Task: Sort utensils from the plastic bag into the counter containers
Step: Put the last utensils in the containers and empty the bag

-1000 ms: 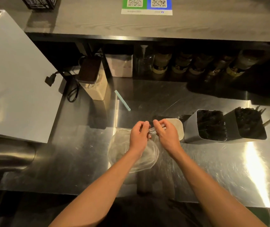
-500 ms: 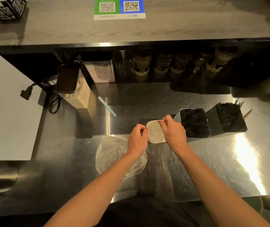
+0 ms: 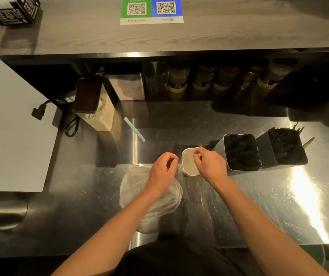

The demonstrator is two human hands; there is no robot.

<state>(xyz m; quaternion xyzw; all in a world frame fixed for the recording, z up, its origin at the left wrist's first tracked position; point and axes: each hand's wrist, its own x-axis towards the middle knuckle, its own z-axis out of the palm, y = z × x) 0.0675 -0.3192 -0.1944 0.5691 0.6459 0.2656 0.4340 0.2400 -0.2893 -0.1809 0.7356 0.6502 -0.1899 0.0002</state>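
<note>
My left hand (image 3: 162,170) pinches the top edge of the clear plastic bag (image 3: 137,194), which lies on the steel counter (image 3: 259,206) under my wrist. My right hand (image 3: 209,164) hangs over the far rim of the white container (image 3: 188,165), fingertips drawn together. I cannot tell whether they hold anything. Just to the right, the first metal bin (image 3: 218,145) and second metal bin (image 3: 263,142) stand side by side, full of dark utensils. Bare steel runs from their near walls to the counter's front edge.

Bag (image 3: 139,188) on counter (image 3: 259,206), small tub (image 3: 187,166) at its rear R, then bin (image 3: 241,154) & 2nd bin (image 3: 285,148) further R.
</note>
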